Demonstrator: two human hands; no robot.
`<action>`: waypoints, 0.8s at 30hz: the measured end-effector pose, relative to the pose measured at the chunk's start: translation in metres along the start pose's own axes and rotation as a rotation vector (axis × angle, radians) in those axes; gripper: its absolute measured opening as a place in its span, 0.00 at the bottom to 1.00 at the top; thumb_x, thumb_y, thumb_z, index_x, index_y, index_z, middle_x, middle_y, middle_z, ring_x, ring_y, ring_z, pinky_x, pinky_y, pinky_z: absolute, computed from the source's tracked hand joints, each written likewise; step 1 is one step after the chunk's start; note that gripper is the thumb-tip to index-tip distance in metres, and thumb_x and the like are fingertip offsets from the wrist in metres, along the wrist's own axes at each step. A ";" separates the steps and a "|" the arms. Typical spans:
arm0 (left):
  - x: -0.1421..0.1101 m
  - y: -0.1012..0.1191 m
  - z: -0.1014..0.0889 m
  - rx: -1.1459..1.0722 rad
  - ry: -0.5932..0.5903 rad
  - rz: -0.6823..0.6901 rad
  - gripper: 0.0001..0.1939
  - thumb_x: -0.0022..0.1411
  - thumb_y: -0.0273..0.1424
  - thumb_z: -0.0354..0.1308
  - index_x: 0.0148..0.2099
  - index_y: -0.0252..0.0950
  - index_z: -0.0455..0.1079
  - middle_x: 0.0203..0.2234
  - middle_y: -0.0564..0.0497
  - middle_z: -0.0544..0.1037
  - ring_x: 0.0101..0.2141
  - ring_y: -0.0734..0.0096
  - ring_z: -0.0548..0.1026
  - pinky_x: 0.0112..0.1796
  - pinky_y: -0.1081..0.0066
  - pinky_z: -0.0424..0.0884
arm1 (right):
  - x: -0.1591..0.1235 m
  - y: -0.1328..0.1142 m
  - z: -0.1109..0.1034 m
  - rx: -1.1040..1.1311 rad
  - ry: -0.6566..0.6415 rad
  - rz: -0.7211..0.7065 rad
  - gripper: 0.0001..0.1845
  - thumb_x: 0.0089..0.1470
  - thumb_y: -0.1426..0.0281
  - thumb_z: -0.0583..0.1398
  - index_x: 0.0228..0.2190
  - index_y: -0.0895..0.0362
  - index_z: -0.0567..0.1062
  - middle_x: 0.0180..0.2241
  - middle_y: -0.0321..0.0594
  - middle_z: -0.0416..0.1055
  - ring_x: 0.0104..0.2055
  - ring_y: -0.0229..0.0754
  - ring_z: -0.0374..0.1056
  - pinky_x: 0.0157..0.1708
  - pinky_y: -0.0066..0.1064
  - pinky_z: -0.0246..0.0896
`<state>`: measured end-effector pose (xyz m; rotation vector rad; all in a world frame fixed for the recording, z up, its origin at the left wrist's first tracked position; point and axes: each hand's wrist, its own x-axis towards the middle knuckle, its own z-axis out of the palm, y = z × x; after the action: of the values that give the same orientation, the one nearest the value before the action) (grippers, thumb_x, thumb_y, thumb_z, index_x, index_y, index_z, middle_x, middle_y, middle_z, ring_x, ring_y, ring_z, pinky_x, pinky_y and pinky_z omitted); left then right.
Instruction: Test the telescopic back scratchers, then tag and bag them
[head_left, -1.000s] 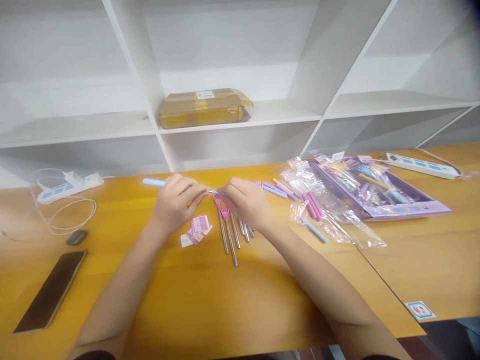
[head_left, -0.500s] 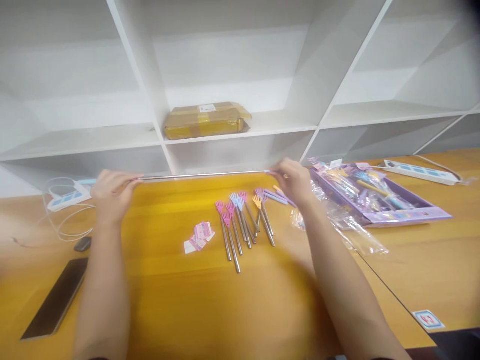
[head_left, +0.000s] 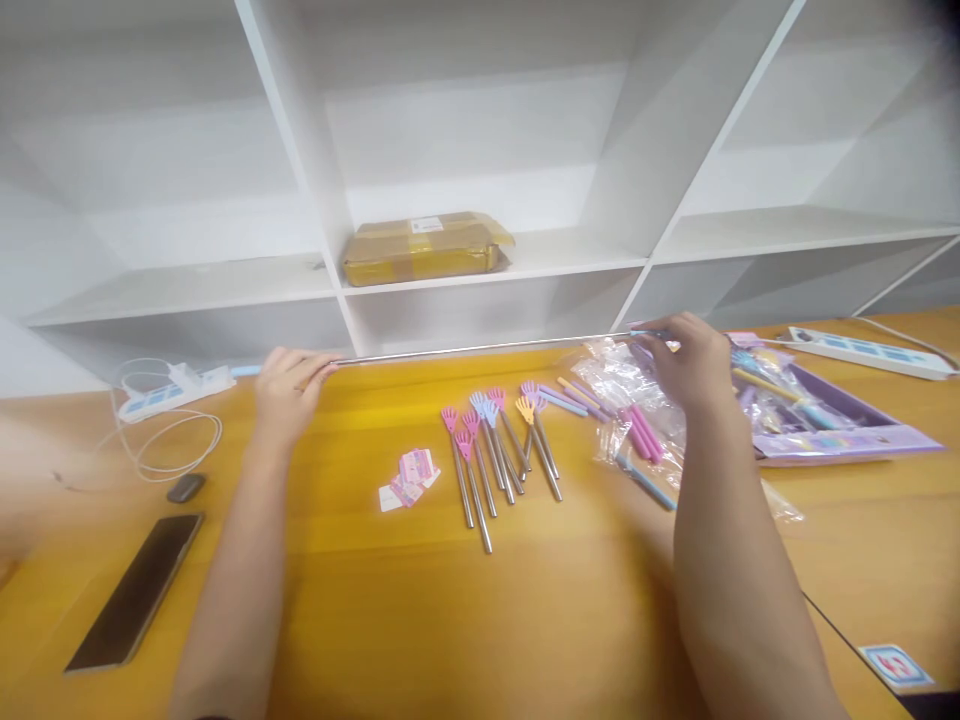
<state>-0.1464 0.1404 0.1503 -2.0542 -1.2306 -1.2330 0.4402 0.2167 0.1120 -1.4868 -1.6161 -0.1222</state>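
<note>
Between my two hands stretches a telescopic back scratcher (head_left: pixel 480 350), its thin metal rod drawn out nearly level above the table. My left hand (head_left: pixel 289 390) is closed on one end, where a light-blue handle pokes out to the left. At the other end, my right hand (head_left: pixel 694 355) pinches a bluish tip; its head is mostly hidden by the fingers. Below the rod lie several collapsed back scratchers (head_left: pixel 487 450) with pink, blue, purple and yellow hand-shaped heads. Loose handle tubes (head_left: pixel 562 402) in blue, purple and orange lie just right of them.
Pink cards (head_left: pixel 411 478) lie left of the scratchers. Near my right arm are clear plastic bags (head_left: pixel 604 375), pink tubes (head_left: pixel 643 433) and a purple box (head_left: pixel 847 440) of packaged items. A phone (head_left: pixel 135 595) and power strip (head_left: pixel 176 395) are left. A carton (head_left: pixel 424 250) sits on the shelf.
My right hand has moved right, away from my left hand, and the exposed rod is longer. The whole view has shifted slightly, and tubes by my right forearm have come into sight.
</note>
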 end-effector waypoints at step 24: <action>0.006 0.011 -0.026 0.054 0.091 0.071 0.07 0.72 0.35 0.65 0.48 0.51 0.84 0.38 0.52 0.88 0.34 0.60 0.79 0.39 0.58 0.70 | -0.004 -0.011 -0.009 -0.054 0.047 -0.103 0.09 0.57 0.80 0.71 0.38 0.56 0.86 0.40 0.50 0.83 0.38 0.42 0.76 0.41 0.33 0.67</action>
<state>-0.1475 0.1188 0.1689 -1.9640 -1.1280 -1.2326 0.4348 0.2055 0.1200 -1.4310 -1.6630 -0.2580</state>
